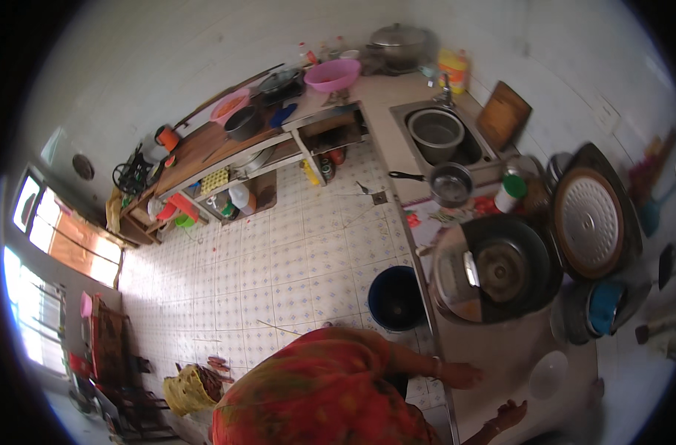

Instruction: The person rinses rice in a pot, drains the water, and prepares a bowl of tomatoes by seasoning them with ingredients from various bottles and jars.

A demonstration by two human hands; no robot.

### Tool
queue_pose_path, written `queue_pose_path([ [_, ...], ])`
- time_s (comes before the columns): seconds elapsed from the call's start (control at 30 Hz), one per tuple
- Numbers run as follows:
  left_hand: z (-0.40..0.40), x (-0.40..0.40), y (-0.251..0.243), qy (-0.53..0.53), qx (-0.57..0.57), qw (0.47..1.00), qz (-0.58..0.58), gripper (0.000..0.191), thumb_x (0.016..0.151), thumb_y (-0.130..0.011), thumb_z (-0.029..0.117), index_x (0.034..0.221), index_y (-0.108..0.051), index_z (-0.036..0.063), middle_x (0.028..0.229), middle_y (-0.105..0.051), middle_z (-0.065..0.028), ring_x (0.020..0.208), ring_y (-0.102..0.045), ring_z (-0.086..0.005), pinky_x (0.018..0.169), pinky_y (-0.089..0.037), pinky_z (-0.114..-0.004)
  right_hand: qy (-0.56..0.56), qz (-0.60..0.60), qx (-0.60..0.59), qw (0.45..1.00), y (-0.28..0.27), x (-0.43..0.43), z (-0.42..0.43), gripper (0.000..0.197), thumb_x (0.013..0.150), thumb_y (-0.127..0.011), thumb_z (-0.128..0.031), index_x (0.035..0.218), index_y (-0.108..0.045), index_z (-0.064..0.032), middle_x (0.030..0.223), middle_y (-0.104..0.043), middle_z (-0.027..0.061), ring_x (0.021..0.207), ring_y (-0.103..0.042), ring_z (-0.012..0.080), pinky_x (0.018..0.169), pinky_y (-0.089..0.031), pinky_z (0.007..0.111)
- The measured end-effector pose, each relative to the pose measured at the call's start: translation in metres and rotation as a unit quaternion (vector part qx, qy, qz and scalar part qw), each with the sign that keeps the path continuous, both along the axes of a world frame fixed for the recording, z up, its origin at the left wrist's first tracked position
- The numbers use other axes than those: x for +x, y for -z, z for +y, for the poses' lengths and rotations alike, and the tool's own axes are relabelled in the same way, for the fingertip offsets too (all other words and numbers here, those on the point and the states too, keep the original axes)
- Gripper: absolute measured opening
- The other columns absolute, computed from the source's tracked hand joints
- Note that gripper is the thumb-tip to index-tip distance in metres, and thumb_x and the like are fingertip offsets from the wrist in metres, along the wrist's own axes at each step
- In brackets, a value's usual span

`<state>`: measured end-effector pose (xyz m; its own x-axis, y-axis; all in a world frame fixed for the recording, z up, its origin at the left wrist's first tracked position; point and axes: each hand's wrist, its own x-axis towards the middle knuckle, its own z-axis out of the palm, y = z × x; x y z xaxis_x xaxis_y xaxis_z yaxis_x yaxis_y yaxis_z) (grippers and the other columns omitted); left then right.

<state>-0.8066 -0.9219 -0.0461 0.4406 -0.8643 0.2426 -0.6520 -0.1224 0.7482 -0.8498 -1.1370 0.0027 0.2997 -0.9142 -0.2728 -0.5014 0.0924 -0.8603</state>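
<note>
My left hand (462,376), a bracelet at its wrist, reaches over the countertop (482,347) in front of the rice cooker (449,278). Blur hides how its fingers lie, and no object shows in it. Lower down, my right hand (508,417) hovers above the same counter, fingers bent and apart, with nothing visible in it. A pale translucent bowl (549,375) lies just beyond both hands, touching neither. The cooker's lid (588,222) is raised, and its dark inner pot (518,270) looks bare inside.
Beyond the cooker are a saucepan (451,184), a green-capped container (510,193) and a sink (485,147) holding a metal pot (436,133). A cutting board (503,115) leans on the wall. A dark bucket (396,297) stands on the tiled floor beside the counter.
</note>
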Motion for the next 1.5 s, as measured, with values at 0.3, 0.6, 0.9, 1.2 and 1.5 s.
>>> queue_pose_path([
  [0.3,0.324,-0.073,-0.067,-0.251,0.031,0.928,0.272,0.030,0.085,-0.050,0.025,0.103,-0.056,0.0015,0.097,-0.060,-0.0188,0.092,-0.057,-0.0352,0.082,-0.044,-0.042,-0.289,-0.094,0.102,0.947,0.003,-0.025,0.283,0.041,0.089,-0.045,-0.037,0.114,-0.054,-0.0053,0.058,-0.050,0.0027,0.042,-0.039,0.0104,0.037,-0.030,0.023],
  [0.6,0.570,-0.111,-0.055,-0.505,-0.070,0.791,0.337,0.029,0.085,-0.053,0.022,0.106,-0.055,0.0014,0.087,-0.065,-0.0144,0.084,-0.064,-0.0251,0.075,-0.050,-0.034,-0.551,-0.159,0.163,0.803,-0.036,0.022,0.580,0.033,0.093,-0.044,-0.033,0.103,-0.058,-0.0048,0.059,-0.053,0.0033,0.042,-0.042,0.0106,0.038,-0.033,0.024],
  [0.9,0.716,-0.081,-0.034,-0.515,-0.138,0.785,0.316,0.026,0.087,-0.054,0.019,0.106,-0.055,0.0015,0.087,-0.063,-0.0118,0.080,-0.063,-0.0228,0.071,-0.050,-0.033,-0.584,-0.145,0.202,0.773,-0.017,0.080,0.732,0.030,0.093,-0.046,-0.030,0.100,-0.057,-0.0037,0.058,-0.054,0.0048,0.042,-0.044,0.0112,0.038,-0.034,0.025],
  [1.2,0.957,-0.073,-0.066,-0.623,-0.248,0.604,0.430,0.026,0.091,-0.051,0.021,0.107,-0.054,0.0008,0.089,-0.063,-0.0100,0.078,-0.061,-0.0169,0.069,-0.050,-0.028,-0.678,-0.131,0.375,0.619,-0.020,0.177,1.032,0.024,0.094,-0.048,-0.030,0.099,-0.056,-0.0079,0.064,-0.053,0.0025,0.045,-0.043,0.0071,0.041,-0.035,0.022],
  [1.5,0.983,0.018,-0.103,-0.529,-0.294,0.669,0.431,0.024,0.094,-0.044,0.022,0.104,-0.053,0.0009,0.089,-0.060,-0.0078,0.078,-0.058,-0.0150,0.071,-0.050,-0.028,-0.760,-0.178,0.140,0.609,-0.095,0.133,1.075,0.025,0.094,-0.040,-0.020,0.103,-0.056,-0.0038,0.064,-0.058,0.0039,0.056,-0.055,0.0121,0.052,-0.046,0.027],
])
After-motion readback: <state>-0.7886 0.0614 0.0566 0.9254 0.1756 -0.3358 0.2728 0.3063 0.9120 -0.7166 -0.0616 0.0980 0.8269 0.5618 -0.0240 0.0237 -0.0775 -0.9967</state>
